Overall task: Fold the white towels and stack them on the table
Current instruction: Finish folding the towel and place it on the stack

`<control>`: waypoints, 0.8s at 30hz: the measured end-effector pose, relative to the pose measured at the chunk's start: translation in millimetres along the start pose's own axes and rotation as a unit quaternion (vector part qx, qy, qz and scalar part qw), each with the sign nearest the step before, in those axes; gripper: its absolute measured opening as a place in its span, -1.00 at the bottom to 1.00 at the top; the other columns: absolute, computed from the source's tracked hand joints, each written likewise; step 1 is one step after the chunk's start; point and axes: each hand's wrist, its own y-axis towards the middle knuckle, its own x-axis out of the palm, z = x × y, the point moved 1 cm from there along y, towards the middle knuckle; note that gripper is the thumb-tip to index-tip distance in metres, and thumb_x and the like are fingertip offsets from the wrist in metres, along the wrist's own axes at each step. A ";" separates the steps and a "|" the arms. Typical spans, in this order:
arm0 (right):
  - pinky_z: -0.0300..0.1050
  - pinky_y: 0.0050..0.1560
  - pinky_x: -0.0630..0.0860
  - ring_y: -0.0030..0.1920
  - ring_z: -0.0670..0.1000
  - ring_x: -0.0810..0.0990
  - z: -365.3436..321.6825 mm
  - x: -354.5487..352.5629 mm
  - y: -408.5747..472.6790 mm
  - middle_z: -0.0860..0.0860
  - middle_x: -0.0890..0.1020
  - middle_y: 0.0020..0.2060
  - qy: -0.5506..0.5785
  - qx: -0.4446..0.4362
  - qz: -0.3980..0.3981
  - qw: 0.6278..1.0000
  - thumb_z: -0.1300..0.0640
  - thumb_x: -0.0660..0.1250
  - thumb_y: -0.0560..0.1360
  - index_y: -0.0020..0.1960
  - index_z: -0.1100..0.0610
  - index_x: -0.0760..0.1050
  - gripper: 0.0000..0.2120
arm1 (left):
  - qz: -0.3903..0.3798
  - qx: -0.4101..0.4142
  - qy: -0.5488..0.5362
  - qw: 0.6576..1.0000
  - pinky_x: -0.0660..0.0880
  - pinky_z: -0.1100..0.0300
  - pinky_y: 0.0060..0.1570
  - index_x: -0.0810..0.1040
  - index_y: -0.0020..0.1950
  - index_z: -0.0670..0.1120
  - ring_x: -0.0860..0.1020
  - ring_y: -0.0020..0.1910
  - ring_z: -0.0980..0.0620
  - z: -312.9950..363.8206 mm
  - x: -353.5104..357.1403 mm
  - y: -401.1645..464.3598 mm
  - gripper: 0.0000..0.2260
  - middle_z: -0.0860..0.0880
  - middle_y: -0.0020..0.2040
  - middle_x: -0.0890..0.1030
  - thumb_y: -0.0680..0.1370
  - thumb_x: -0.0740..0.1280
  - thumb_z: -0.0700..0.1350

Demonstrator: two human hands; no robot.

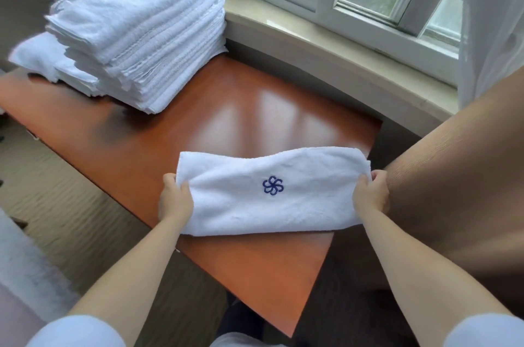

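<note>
White terry makes up the tall stack of folded towels [136, 34] at the far left of the orange-brown bench [249, 108], its top towel showing a red emblem; a few pieces at its left side lie less squarely. Nearer, the left hand [175, 199] pinches the left short end of the towel [272, 193] in work, fingers curled over the edge. That towel lies as a long band across the near right part of the bench, already doubled lengthwise by the look of its layered right end, with a blue flower emblem [272, 185] facing up at its middle. The right hand [371, 193] grips the opposite short end in the same way, so the cloth spans between both hands and sags a little along its far edge. To fold well, I judge one end should be carried over to meet the other, corners matched and edges flush, then the crease pressed flat before lifting it to the stack. To the right stands a brown upholstered surface [459, 176], and beyond the bench a window sill [340, 52].
</note>
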 end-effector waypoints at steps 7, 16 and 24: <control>-0.04 -0.05 0.37 -0.01 0.18 0.50 -21.5 1.8 17.7 0.10 0.54 0.04 -0.057 -0.005 -0.093 0.994 0.05 0.09 0.64 0.24 0.15 0.38 -0.73 | -0.068 0.009 -0.026 0.997 0.41 0.01 -0.09 0.42 0.06 -0.13 0.49 -0.04 -0.16 -1.0 -9.3 19.6 -0.90 -0.09 -0.06 0.51 0.61 0.21 -0.12; 0.00 -0.01 0.44 0.07 0.17 0.52 1.9 4.9 8.0 0.11 0.52 0.13 -0.081 0.031 -0.119 0.989 -0.03 0.17 0.61 0.33 0.12 0.31 -0.64 | -0.129 -0.036 0.128 0.983 0.36 0.08 -0.20 0.37 0.00 -0.07 0.52 -0.06 -0.12 -27.4 -8.0 17.0 -0.65 -0.07 0.01 0.54 0.56 0.16 0.23; -0.08 -0.14 0.40 -0.13 0.09 0.48 9.2 -11.9 1.4 0.08 0.57 -0.09 -0.036 -0.035 -0.021 0.999 -0.05 0.15 0.62 -0.01 0.10 0.46 -0.76 | -0.128 0.062 0.030 0.989 0.48 -0.06 -0.03 0.22 0.27 0.11 0.54 -0.06 -0.16 -29.6 -28.7 -4.4 -0.69 -0.14 0.03 0.58 0.58 0.21 -0.13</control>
